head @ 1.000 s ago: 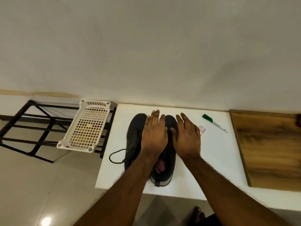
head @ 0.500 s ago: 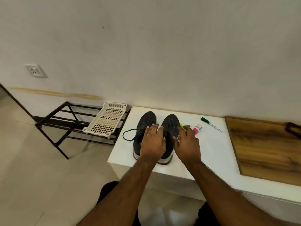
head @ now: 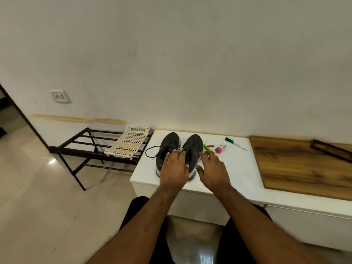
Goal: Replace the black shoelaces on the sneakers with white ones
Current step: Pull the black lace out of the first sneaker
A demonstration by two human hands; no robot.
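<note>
Two dark shoes sit side by side in the middle of the frame, on a white table [head: 238, 168]. The left shoe [head: 168, 144] and the right shoe [head: 194, 144] point their toes at the wall. Both have pale soles. A black lace [head: 152, 150] hangs loose from the left shoe and makes a loop on the table, just left of it.

The left hand [head: 174, 168] lies flat on top of the shoes, over the back part of the two, with its fingers straight and close together. It is not grabbing anything. The right hand [head: 213, 170] is just to the right of the right shoe, with its fingers spread a bit and nothing in it. I cannot tell if it touches the shoe or the table. The two hands are near each other but apart.

Right of the shoes, on the table, lie a small yellow-green thing [head: 206, 147], a small red thing [head: 210, 145], a little bottle [head: 220, 148] with a pink cap, and a pen [head: 235, 143] with a green cap. At the right of the frame a wood board [head: 297, 168] lies on the table.

Left of the table is a black rack [head: 83, 147] with a white basket [head: 129, 142] on it. A wall socket [head: 59, 96] is at the middle left. The floor at the lower left is shiny tile
</note>
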